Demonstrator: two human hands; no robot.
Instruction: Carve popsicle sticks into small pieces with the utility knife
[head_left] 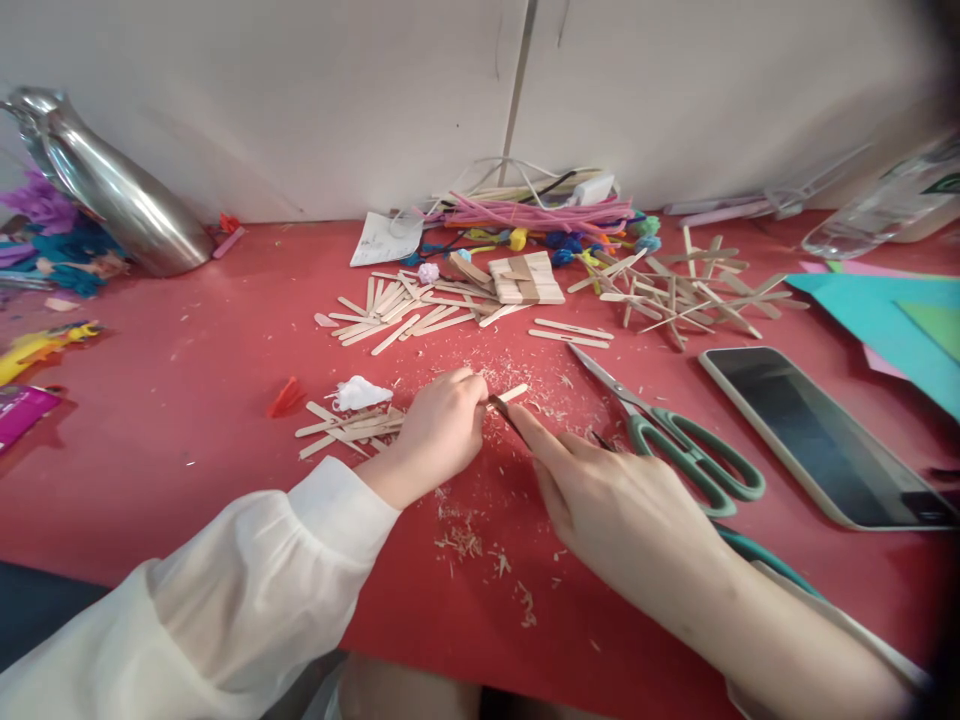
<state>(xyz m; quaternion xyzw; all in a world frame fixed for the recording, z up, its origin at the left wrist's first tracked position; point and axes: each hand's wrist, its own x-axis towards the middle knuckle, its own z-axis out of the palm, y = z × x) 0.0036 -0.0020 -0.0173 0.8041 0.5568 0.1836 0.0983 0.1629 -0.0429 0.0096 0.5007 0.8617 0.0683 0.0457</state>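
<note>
My left hand (446, 425) is closed in a pinch on a wooden craft stick (514, 393), whose pale end sticks out to the right. My right hand (607, 490) is closed on a narrow dark blade (507, 416), with the index finger stretched along it. The blade's tip meets the stick beside my left fingertips; its handle is hidden by the hand. A small dark point (602, 441) shows just beyond the right knuckles. Wood shavings (461, 540) are scattered around both hands on the red table (225, 420). Several craft sticks (352, 428) lie beside my left wrist.
Green-handled scissors (694, 455) and a phone (817, 430) lie at right. Further back are loose craft sticks (390, 315), a banded stick bundle (536, 278), pink pipe cleaners (532, 213) and a stick pile (690, 290). A steel jug (127, 190) leans at left; coloured paper (862, 310) lies far right.
</note>
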